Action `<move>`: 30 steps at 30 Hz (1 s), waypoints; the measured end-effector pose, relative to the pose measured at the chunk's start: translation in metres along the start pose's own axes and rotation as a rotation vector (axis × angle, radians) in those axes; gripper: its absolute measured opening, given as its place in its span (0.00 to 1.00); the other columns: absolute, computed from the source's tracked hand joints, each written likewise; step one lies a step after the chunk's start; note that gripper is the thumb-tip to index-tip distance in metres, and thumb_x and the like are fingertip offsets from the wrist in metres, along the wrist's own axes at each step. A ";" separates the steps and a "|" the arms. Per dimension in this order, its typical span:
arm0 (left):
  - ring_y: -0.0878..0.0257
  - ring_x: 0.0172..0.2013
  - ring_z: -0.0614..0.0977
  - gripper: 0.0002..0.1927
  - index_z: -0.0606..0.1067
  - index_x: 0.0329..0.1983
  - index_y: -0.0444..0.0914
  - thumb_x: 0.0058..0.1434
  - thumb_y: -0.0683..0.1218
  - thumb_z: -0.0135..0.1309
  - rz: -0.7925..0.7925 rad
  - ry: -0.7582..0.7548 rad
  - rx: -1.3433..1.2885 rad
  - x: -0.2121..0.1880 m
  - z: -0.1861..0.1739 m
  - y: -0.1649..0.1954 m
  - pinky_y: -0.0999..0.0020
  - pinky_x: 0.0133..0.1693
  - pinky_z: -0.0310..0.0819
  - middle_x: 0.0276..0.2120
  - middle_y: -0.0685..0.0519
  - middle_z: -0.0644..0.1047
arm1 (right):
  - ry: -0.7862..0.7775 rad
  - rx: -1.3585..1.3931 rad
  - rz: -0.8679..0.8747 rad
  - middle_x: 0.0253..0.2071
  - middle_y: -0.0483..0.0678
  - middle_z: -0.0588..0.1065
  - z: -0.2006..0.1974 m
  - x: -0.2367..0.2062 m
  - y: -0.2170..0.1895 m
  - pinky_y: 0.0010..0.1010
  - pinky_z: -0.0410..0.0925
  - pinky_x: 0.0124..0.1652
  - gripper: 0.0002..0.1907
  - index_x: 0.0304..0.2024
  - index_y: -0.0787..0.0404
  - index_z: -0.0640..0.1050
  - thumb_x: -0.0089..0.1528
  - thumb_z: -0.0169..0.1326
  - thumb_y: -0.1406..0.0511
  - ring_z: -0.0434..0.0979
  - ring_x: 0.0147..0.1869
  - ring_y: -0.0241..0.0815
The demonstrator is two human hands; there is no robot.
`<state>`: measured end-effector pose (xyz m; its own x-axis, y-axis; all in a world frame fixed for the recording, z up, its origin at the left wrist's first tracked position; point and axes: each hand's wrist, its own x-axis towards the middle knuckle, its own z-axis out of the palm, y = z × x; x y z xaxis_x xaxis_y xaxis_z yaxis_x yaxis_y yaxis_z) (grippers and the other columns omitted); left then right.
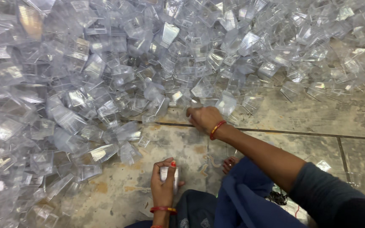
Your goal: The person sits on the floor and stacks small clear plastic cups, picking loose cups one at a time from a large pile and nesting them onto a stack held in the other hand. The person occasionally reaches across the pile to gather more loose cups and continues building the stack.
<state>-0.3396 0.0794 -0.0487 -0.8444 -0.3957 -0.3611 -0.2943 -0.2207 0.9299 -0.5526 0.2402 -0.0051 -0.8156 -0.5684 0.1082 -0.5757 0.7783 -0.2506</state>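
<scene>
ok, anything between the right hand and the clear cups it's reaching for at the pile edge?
Nothing visible. The right hand is already at the edge of the pile of clear plastic cups, with its fingers in among the nearest ones. The left hand holds a small stack of cups nearer the body.

Head view, contents as you look down:
- Your left hand (163,185): closed around a small stack of clear cups (168,175), red bangle at the wrist.
- Your right hand (203,117): stretched forward, fingers at the edge of the heap of clear plastic cups (106,76), red bangle (217,129) at the wrist.
- Heap: covers the left and top of the stained tile floor (300,118).
- Blue cloth (241,198): across your lap.
</scene>
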 end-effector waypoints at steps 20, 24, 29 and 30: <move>0.63 0.39 0.81 0.16 0.74 0.51 0.37 0.68 0.52 0.49 0.112 0.423 -0.180 -0.023 -0.027 0.005 0.64 0.26 0.83 0.51 0.51 0.80 | -0.176 -0.189 -0.740 0.44 0.51 0.75 0.085 0.019 -0.097 0.46 0.72 0.47 0.08 0.44 0.54 0.77 0.65 0.51 0.62 0.80 0.47 0.50; 0.63 0.39 0.82 0.15 0.74 0.50 0.37 0.68 0.52 0.49 0.094 0.379 -0.201 -0.023 -0.020 0.002 0.65 0.26 0.83 0.52 0.51 0.80 | -0.200 -0.265 -0.774 0.41 0.49 0.74 0.070 -0.011 -0.064 0.49 0.71 0.40 0.08 0.43 0.54 0.73 0.61 0.52 0.62 0.79 0.44 0.50; 0.64 0.39 0.81 0.15 0.74 0.49 0.36 0.67 0.50 0.52 0.111 0.309 -0.148 -0.018 -0.008 0.001 0.65 0.27 0.83 0.51 0.51 0.80 | -0.214 -0.005 -0.663 0.45 0.50 0.75 0.029 -0.041 -0.054 0.46 0.72 0.40 0.26 0.54 0.54 0.71 0.52 0.58 0.65 0.79 0.47 0.53; 0.65 0.39 0.81 0.15 0.74 0.49 0.36 0.66 0.50 0.52 0.119 0.299 -0.125 -0.019 -0.007 0.000 0.66 0.27 0.83 0.51 0.51 0.80 | -0.271 0.201 -0.507 0.44 0.50 0.76 0.020 -0.047 -0.054 0.44 0.71 0.42 0.27 0.53 0.54 0.70 0.52 0.62 0.62 0.79 0.46 0.52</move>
<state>-0.3206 0.0804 -0.0420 -0.6953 -0.6652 -0.2722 -0.1284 -0.2576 0.9577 -0.4826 0.2196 -0.0164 -0.3837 -0.9233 0.0196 -0.8446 0.3423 -0.4116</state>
